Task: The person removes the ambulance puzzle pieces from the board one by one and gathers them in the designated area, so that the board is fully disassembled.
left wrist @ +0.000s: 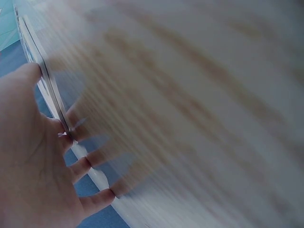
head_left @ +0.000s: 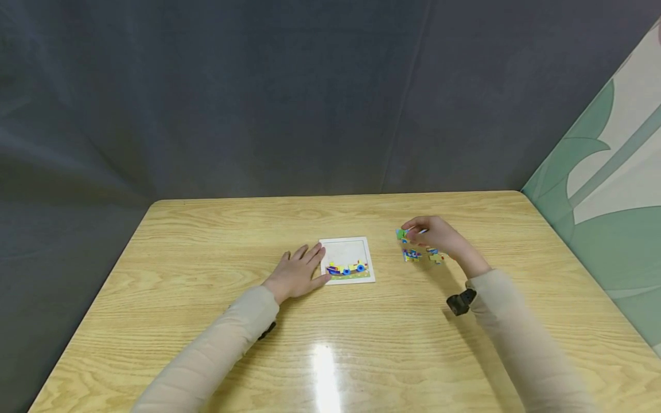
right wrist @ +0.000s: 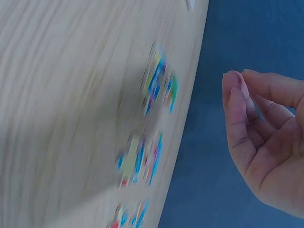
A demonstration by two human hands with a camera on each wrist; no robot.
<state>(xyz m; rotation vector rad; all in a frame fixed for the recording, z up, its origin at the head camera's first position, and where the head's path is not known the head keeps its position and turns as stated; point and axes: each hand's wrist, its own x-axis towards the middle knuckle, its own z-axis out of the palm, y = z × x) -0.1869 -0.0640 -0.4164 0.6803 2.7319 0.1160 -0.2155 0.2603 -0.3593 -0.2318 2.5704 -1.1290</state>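
A white-framed puzzle board [head_left: 343, 250] lies on the table, with a strip of yellow, blue and green picture pieces [head_left: 347, 269] along its near side. My left hand [head_left: 296, 275] spreads flat beside it, fingertips at the left rim and thumb at the near left corner. In the left wrist view its fingers [left wrist: 97, 202] reach along the board's edge. Over loose puzzle pieces [head_left: 411, 255] right of the board hovers my right hand [head_left: 436, 234], fingers loosely bent. Thumb and fingertips [right wrist: 232, 85] come close together in the right wrist view, with nothing visible between them.
The wooden table [head_left: 181, 298] extends around the board. A dark curtain [head_left: 289, 103] hangs behind its far edge, and a green and white patterned panel [head_left: 594, 189] stands at the right. More colourful puzzle pieces [right wrist: 133, 161] appear blurred in the right wrist view.
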